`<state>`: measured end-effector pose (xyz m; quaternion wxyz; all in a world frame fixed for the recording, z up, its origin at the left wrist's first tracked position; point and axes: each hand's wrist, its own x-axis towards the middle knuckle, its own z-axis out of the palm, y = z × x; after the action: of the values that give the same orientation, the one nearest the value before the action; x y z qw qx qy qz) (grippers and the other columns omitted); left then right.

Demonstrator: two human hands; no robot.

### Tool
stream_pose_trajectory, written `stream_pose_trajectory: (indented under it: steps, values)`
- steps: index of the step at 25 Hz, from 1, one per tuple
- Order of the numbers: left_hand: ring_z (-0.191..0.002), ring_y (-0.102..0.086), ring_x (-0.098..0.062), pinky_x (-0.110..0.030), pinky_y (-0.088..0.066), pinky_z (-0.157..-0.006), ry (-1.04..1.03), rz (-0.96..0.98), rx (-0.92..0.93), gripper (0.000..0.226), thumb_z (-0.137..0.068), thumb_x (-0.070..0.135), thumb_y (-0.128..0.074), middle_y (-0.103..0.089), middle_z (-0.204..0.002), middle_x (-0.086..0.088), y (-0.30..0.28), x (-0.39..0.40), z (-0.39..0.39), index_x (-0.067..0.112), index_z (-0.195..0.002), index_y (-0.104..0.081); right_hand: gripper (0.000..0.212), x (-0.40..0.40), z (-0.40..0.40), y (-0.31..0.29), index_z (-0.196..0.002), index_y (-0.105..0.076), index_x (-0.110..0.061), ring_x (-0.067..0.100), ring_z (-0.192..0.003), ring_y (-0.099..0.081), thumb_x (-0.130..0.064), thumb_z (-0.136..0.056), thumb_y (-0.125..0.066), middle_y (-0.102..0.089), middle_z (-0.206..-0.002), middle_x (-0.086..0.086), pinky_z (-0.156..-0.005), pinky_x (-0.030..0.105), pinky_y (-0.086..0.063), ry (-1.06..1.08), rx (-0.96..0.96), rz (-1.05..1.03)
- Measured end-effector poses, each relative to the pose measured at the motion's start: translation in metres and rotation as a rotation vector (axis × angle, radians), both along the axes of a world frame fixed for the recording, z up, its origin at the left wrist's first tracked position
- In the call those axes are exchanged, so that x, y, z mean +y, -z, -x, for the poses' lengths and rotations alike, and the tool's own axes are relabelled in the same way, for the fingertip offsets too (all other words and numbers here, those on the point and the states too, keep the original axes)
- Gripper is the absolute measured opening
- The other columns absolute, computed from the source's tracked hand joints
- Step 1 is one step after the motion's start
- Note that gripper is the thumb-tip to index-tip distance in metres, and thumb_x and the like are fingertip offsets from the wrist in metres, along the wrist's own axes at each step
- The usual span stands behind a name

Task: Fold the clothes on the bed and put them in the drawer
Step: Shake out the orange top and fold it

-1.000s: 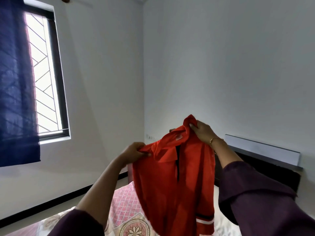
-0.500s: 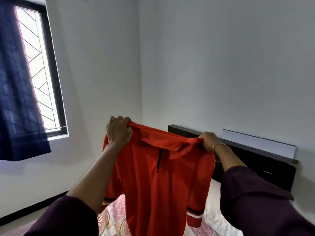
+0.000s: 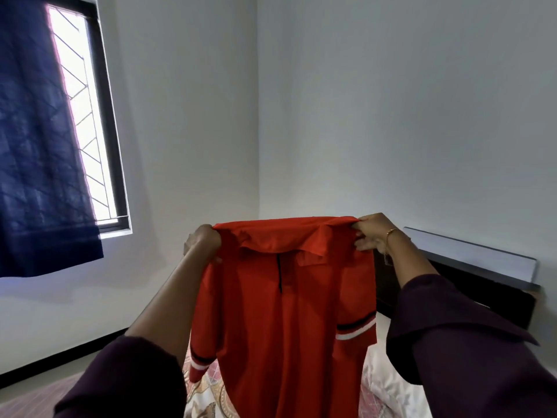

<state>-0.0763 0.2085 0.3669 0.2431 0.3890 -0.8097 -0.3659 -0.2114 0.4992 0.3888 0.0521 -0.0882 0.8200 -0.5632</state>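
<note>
At the far left a dark blue curtain [image 3: 39, 140] hung over part of a window [image 3: 90, 122], whose dark frame and diagonal white grille showed beside the cloth; daylight came in bright through the uncovered strip. Grey-white walls met in a corner behind the shirt; a black skirting strip ran along the foot of the left wall.

The left hand [image 3: 202, 243] was raised in front of the person, its fingers curled round the left shoulder of a red shirt [image 3: 286, 312]; a dark purple sleeve [image 3: 126, 378] was pushed back from that forearm. The shirt hung spread between the two hands, held up in the air above the bed [image 3: 208, 393] and not lying on it; its collar folded forward along the top edge, a short dark placket ran down from the collar, and each short sleeve ended in black and white bands (the hem dropped out of view at the bottom edge). Under it lay a bedcover patterned in pink and cream.

The right hand [image 3: 372, 233] pinched the shirt's other shoulder, thumb and fingers closed on the cloth; a thin gold bracelet [image 3: 391, 232] circled that wrist. Behind the right arm stood a dark headboard [image 3: 482, 285] topped by a pale ledge, against the right wall.
</note>
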Motion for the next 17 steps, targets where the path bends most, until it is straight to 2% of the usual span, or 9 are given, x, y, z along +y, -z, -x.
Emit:
stream_pose_trajectory:
  steps: [1, 3, 6, 7, 8, 10, 12, 14, 17]
  values:
    - [-0.105, -0.058, -0.042, -0.05, -0.053, -0.084, -0.01, -0.134, 0.104, 0.035, -0.086, 0.007, -0.04, -0.054, -0.122, -0.018, 0.001, 0.001, 0.001, 0.012, -0.116, -0.058, 0.033, -0.002, 0.001, -0.001, -0.126, -0.05, 0.0, 0.041, -0.104, -0.058, -0.011, -0.095, -0.051, -0.058, -0.096, 0.019, -0.078, 0.046, -0.052, -0.022, -0.027, -0.016]
    - [-0.117, -0.048, -0.042, -0.05, -0.046, -0.096, -0.035, -0.279, 0.249, 0.039, -0.087, 0.016, -0.041, -0.043, -0.134, -0.019, 0.003, 0.003, 0.003, 0.01, -0.124, -0.053, 0.039, -0.005, 0.001, -0.003, -0.131, -0.044, 0.004, 0.045, -0.117, -0.05, -0.017, -0.097, -0.046, -0.056, -0.11, 0.028, -0.085, 0.05, -0.05, -0.023, -0.044, -0.081]
    - [-0.124, -0.039, -0.039, -0.043, -0.032, -0.107, -0.14, -0.286, 0.373, 0.042, -0.092, 0.024, -0.037, -0.043, -0.135, -0.019, 0.007, 0.006, -0.001, 0.006, -0.125, -0.055, 0.024, 0.002, 0.004, -0.005, -0.099, -0.062, 0.008, 0.039, -0.098, -0.062, -0.012, -0.093, -0.049, -0.062, -0.094, 0.023, -0.077, 0.038, -0.054, 0.137, 0.212, -0.32]
    - [-0.12, -0.042, -0.038, -0.042, -0.03, -0.107, -0.171, -0.213, 0.375, 0.042, -0.092, 0.028, -0.038, -0.05, -0.129, -0.021, 0.009, 0.005, -0.003, 0.004, -0.118, -0.06, 0.022, 0.005, 0.001, -0.006, -0.091, -0.065, 0.005, 0.035, -0.097, -0.063, -0.01, -0.093, -0.05, -0.064, -0.094, 0.021, -0.073, 0.03, -0.053, 0.131, 0.308, -0.435]
    - [-0.116, -0.047, -0.036, -0.041, -0.028, -0.108, -0.18, -0.096, 0.345, 0.043, -0.093, 0.031, -0.039, -0.058, -0.12, -0.022, 0.011, 0.005, -0.005, 0.001, -0.109, -0.065, 0.02, 0.006, -0.002, -0.006, -0.093, -0.067, 0.003, 0.029, -0.094, -0.064, -0.009, -0.092, -0.052, -0.066, -0.098, 0.019, -0.069, 0.024, -0.053, 0.063, 0.373, -0.504]
    - [-0.109, -0.053, -0.033, -0.042, -0.021, -0.109, -0.159, 0.193, 0.283, 0.043, -0.092, 0.036, -0.045, -0.066, -0.103, -0.022, 0.012, 0.009, -0.003, 0.0, -0.092, -0.069, 0.018, 0.001, -0.009, 0.002, -0.104, -0.066, 0.0, 0.018, -0.081, -0.064, -0.008, -0.091, -0.057, -0.068, -0.103, 0.018, -0.061, 0.015, -0.053, -0.137, 0.309, -0.446]
    - [-0.109, -0.052, -0.032, -0.043, -0.015, -0.111, -0.1, 0.442, 0.297, 0.042, -0.089, 0.035, -0.053, -0.065, -0.098, -0.023, 0.007, 0.019, 0.003, -0.004, -0.088, -0.069, 0.02, -0.015, -0.02, 0.013, -0.107, -0.065, -0.002, 0.013, -0.077, -0.063, -0.007, -0.089, -0.06, -0.068, -0.104, 0.015, -0.068, 0.02, -0.053, -0.307, 0.219, -0.461]
    - [-0.108, -0.05, -0.033, -0.042, -0.011, -0.113, -0.008, 0.583, 0.329, 0.042, -0.087, 0.033, -0.058, -0.063, -0.1, -0.024, 0.0, 0.033, 0.008, -0.007, -0.089, -0.068, 0.02, -0.038, -0.026, 0.033, -0.106, -0.066, -0.006, 0.013, -0.082, -0.062, -0.01, -0.087, -0.063, -0.069, -0.106, 0.012, -0.071, 0.022, -0.053, -0.407, 0.254, -0.557]
    - [-0.113, -0.047, -0.034, -0.037, -0.009, -0.115, 0.063, 0.607, 0.339, 0.046, -0.085, 0.037, -0.061, -0.059, -0.109, -0.023, -0.014, 0.051, 0.013, -0.008, -0.096, -0.066, 0.028, -0.071, -0.039, 0.057, -0.112, -0.065, -0.009, 0.016, -0.098, -0.062, -0.01, -0.084, -0.067, -0.066, -0.116, 0.006, -0.076, 0.024, -0.054, -0.56, 0.245, -0.562]
